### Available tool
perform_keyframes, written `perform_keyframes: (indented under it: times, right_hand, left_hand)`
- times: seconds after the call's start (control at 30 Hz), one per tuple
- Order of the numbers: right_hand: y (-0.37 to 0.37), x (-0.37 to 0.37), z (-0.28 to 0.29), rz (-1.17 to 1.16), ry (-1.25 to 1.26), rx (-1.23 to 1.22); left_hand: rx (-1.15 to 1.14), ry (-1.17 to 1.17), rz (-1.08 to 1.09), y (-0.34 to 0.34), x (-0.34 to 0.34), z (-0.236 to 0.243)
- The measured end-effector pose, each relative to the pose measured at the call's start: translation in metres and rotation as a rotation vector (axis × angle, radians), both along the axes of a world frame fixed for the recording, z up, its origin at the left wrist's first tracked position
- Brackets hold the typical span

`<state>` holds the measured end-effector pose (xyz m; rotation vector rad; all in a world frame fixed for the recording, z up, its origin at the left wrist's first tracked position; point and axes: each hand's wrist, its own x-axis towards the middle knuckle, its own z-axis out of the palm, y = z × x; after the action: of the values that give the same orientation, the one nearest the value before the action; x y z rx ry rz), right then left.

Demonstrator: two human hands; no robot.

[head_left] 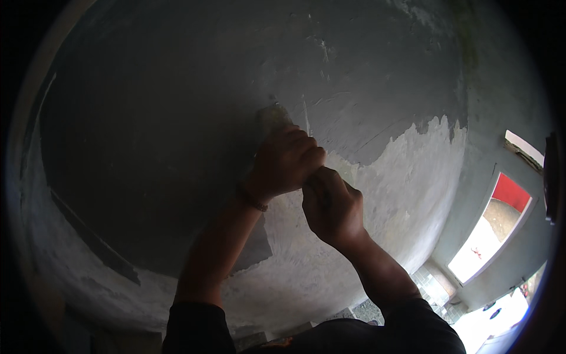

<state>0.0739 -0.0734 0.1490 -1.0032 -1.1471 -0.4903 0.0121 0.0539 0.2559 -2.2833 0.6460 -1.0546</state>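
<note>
We hold the flat tool (pixel 272 118) in a tight two-handed grip: the left hand (pixel 287 160) closes over its near part, and the right hand (pixel 335 205) closes just below and to the right—the handle is hidden by our fingers. The tool's exposed end lies above the grip, against the dark grey coat (pixel 177 118). Below and right of the grip, we see pale wall surface (pixel 389 200); farther right, a bright opening (pixel 492 227), red at its top.
</note>
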Motion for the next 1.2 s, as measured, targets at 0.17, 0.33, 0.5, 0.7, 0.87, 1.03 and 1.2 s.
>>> perform_keyframes:
  times: [0.17,0.33,0.5,0.7,0.87,1.03,1.2]
  right_hand:
    - [-0.003,0.000,0.008,-0.052,-0.023,-0.008]
    - [0.004,0.009,0.019,0.042,0.023,0.012]
    - [0.001,0.008,0.021,-0.045,-0.025,0.031]
    - [0.001,0.014,0.040,0.006,0.037,-0.011]
    - [-0.008,0.012,0.039,-0.004,-0.044,0.021]
    - [-0.004,0.018,0.040,0.048,0.032,-0.006]
    - [-0.002,0.021,0.038,0.019,-0.029,-0.034]
  left_hand:
    - [0.049,0.034,-0.060,-0.007,-0.001,0.004]
    - [0.044,-0.014,0.048,-0.001,0.004,0.021]
    - [0.063,0.051,-0.031,-0.001,0.005,0.020]
    - [0.015,-0.031,0.077,-0.008,0.013,0.037]
    - [0.089,-0.003,-0.082,-0.016,0.013,0.036]
    - [-0.028,-0.063,0.139,-0.007,0.016,0.039]
    - [0.009,-0.022,0.044,-0.001,0.016,0.033]
